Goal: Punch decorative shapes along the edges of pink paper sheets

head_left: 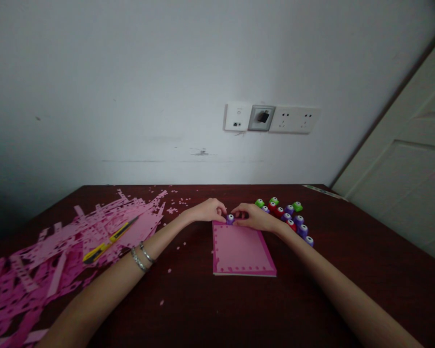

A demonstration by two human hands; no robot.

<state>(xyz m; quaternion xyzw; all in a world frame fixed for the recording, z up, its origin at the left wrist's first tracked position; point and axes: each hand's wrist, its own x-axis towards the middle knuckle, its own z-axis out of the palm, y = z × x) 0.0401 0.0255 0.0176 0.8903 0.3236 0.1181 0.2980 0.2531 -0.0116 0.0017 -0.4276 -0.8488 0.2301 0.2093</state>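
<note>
A small purple craft punch (230,219) with a white button sits at the top edge of a pink paper sheet (241,246). The sheet lies on a darker pink stack and has punched shapes along its left and bottom borders. My left hand (213,210) is closed, its thumb and curled fingers at the punch's left side, by the paper's top left corner. From the right, my right hand (253,216) pinches the punch, with its thumb over the paper's top edge. The exact fingertip contact is too small to make out.
Pink paper strips and scraps (65,251) cover the table's left side, with a yellow box cutter (108,240) on top. Several green, red and purple punches (288,217) stand at the right. Tiny cutouts (172,210) are scattered about. A wall with sockets (293,120) rises behind.
</note>
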